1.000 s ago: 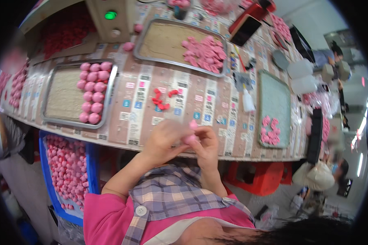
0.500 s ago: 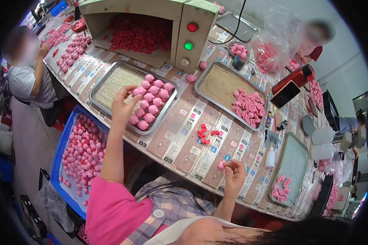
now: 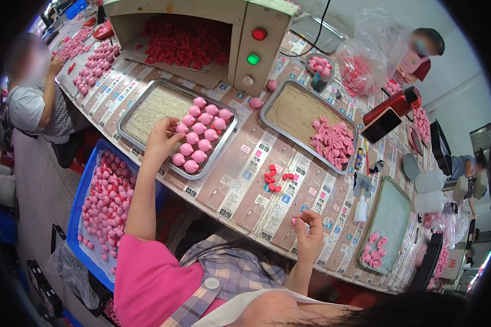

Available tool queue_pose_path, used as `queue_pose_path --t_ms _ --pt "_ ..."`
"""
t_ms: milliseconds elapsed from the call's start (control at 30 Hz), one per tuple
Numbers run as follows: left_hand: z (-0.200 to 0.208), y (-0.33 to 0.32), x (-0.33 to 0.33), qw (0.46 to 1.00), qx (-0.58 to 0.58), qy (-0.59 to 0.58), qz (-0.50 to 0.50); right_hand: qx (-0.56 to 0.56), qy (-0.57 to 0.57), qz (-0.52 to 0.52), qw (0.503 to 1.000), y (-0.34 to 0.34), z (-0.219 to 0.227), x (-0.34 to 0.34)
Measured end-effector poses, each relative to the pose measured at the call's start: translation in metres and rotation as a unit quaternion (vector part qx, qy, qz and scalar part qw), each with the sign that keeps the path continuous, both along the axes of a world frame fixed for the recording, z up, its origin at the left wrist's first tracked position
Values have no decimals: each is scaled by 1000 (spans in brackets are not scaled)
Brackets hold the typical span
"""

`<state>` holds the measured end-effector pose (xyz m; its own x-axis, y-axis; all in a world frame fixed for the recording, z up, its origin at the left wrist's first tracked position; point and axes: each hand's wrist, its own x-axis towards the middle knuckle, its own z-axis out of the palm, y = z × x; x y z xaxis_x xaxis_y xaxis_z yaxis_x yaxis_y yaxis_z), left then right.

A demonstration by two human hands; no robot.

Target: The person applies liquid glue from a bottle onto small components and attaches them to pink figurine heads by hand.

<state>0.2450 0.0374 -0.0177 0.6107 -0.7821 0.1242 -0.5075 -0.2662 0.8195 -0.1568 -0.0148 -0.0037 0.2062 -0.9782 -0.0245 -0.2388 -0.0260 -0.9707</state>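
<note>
1. While the bench [image 3: 240, 180] carries everything in hand, its top is papered with long white label strips bearing small blue, pink and grey squares, laid side by side under both hands, probably to mark places for the trays.
2. Beyond the left hand stands a beige oven-like box [image 3: 213, 32], open at the front and full of red pieces; a red lamp and a green lamp sit one above the other on its side panel, facing the worker so they can be read from the seat.
3. Below the left arm, off the bench edge, a blue bin [image 3: 84, 180] holds loose pink pieces, within easy reach.
4. Left tray [image 3: 142, 109]: metal, lined, with pink balls [image 3: 199, 136] set in neat rows at the end nearest the left hand, likely so they keep apart.
5. Right tray [image 3: 289, 109]: flatter pink pieces heaped in its near corner, well beyond the right hand.
6. A clear bag of pink pieces [image 3: 360, 71] lies far past that tray.
7. Left hand [image 3: 161, 139] rests on the left tray's near rim, fingers spread and loose by the rows; whether it pinches a ball I cannot tell.
8. Right hand [image 3: 309, 231] is at the bench's near edge, fingertips pinched on a small pink piece [image 3: 295, 222].
9. Small red bits [image 3: 275, 179] lie loose between the hands, nearer the right.
</note>
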Motion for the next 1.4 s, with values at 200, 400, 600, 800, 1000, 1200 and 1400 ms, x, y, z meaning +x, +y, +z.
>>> queue_pose_path --t_ms 200,400,600,800,1000,1200,1400 --pt "31 8 -16 983 -41 -167 61 -40 25 -22 999 -1 10 2" --pt "57 -19 -85 986 -154 -43 -47 -61 88 11 994 -7 3 3" --pt "48 -46 -170 960 -21 118 -254 -170 153 -9 973 -35 15 -12" --pt "29 -86 -203 956 -76 -67 -274 -100 244 67 962 -17 8 -11" --pt "15 -112 -212 917 0 -201 -345 -199 322 63 923 -14 5 -9" --pt "32 -95 -214 938 -59 -134 -313 -185 278 53 941 -18 4 -14" --pt "17 -48 -250 924 -2 61 -378 -163 238 11 957 -23 -4 -3"
